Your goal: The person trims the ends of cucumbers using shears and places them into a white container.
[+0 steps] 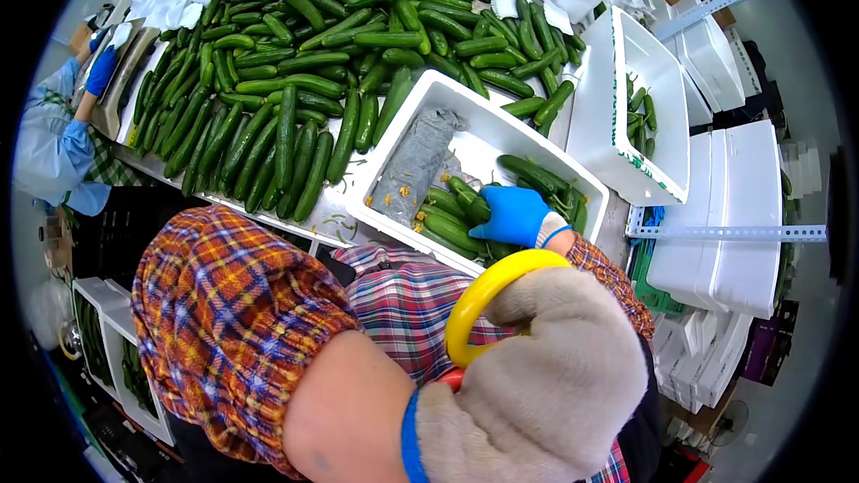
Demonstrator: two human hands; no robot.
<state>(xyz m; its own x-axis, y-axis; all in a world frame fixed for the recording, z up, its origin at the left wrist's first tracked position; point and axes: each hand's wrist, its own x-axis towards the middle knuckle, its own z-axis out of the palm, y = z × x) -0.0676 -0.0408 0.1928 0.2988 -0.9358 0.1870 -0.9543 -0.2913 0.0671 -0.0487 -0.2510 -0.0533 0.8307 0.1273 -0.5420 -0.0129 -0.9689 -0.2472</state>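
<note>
My left hand (546, 376), in a pale knit glove with a blue cuff, is raised close to the camera. Its fingers curl around a thick yellow loop (461, 317). A bit of red shows below the loop; what the whole object is stays hidden behind the glove. My right hand (512, 216), in a blue-coated glove, reaches into a white foam box (380, 177), its fingers bent over a cucumber (472, 201). More cucumbers (447, 232) lie around that hand. At the box's left end is a grey plastic-wrapped bundle (413, 165) with yellow blossom bits.
A large heap of cucumbers (304, 62) covers the table beyond the box. Another foam box (658, 107) with a few cucumbers stands at right, near stacked foam boxes (725, 214) and a metal rail (734, 233). A co-worker's blue-gloved hand (102, 69) is at far left.
</note>
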